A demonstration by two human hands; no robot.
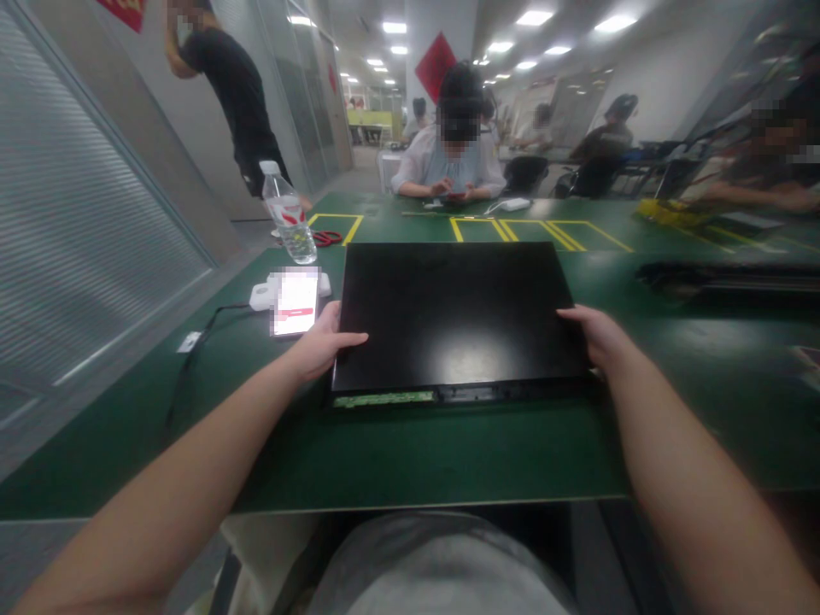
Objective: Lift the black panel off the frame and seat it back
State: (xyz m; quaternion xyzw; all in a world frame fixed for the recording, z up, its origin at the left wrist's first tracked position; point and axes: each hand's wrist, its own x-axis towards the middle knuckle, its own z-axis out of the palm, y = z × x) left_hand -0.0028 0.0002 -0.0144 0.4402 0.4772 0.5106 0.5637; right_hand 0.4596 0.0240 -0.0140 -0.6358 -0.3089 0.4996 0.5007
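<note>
A wide black display panel is in front of me over the green table, its glossy face turned up. Along its near edge runs a green circuit strip. My left hand grips the left edge, with the thumb on the face and the other fingers mostly hidden behind the side. At the opposite edge my right hand holds on the same way, thumb on top. Whether the panel rests fully on the table or is slightly raised, I cannot tell.
Left of the panel are a lit phone, a white power strip with a black cable, a water bottle and red scissors. Yellow tape marks the green table. A person sits opposite; dark panels lie at right.
</note>
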